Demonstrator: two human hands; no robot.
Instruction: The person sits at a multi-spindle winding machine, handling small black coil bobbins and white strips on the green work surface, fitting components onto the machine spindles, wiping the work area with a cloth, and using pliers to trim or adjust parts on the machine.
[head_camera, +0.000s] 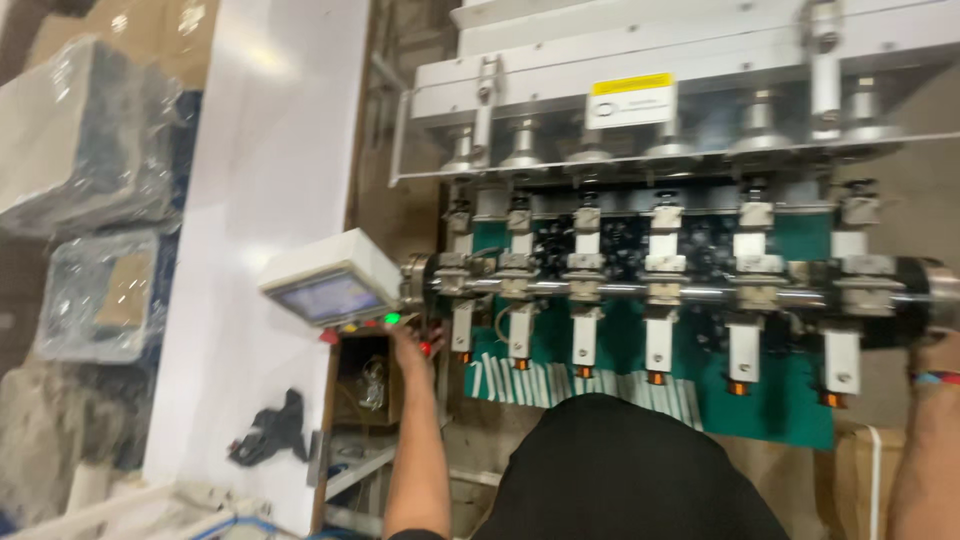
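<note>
Beside green machine bed (790, 400), control box (332, 280) above left fingers (405, 338).

A glossy white panel (265, 200) rose toward 11 o'clock, catching glare. Plastic-wrapped blocks (85, 130) and cardboard lay at 9 o'clock on dim floor. A brown carton (860, 460) sat at 4 o'clock.

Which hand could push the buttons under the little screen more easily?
Probably the left hand. It is already up beside the buttons under the screen box. The right hand is far off, at the other end of the roller.
</note>
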